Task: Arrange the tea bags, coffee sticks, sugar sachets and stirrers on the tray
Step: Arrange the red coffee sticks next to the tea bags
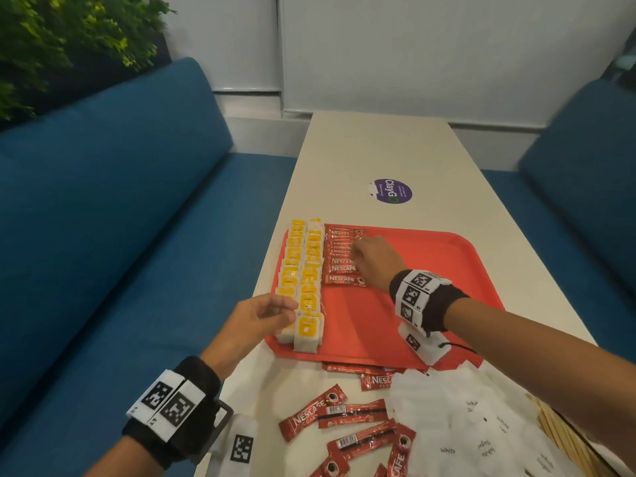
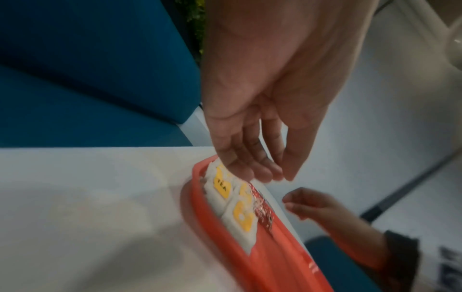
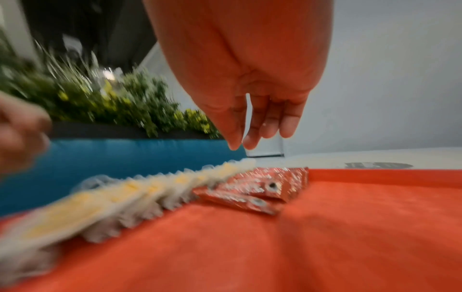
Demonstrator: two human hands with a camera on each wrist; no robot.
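On the red tray (image 1: 430,270), two overlapping rows of yellow-labelled tea bags (image 1: 306,280) fill the left edge and a column of Nescafé coffee sticks (image 1: 344,259) lies just beside them. The right hand (image 1: 373,261) hovers over that column, fingers relaxed and grasping nothing; the left hand (image 1: 256,321), also released, is at the near tea bags. A careless nudge could fan either row, and loose coffee sticks (image 1: 344,418), white sugar sachets (image 1: 475,432) and wooden stirrers (image 1: 564,438) wait on the desk (image 1: 378,146).
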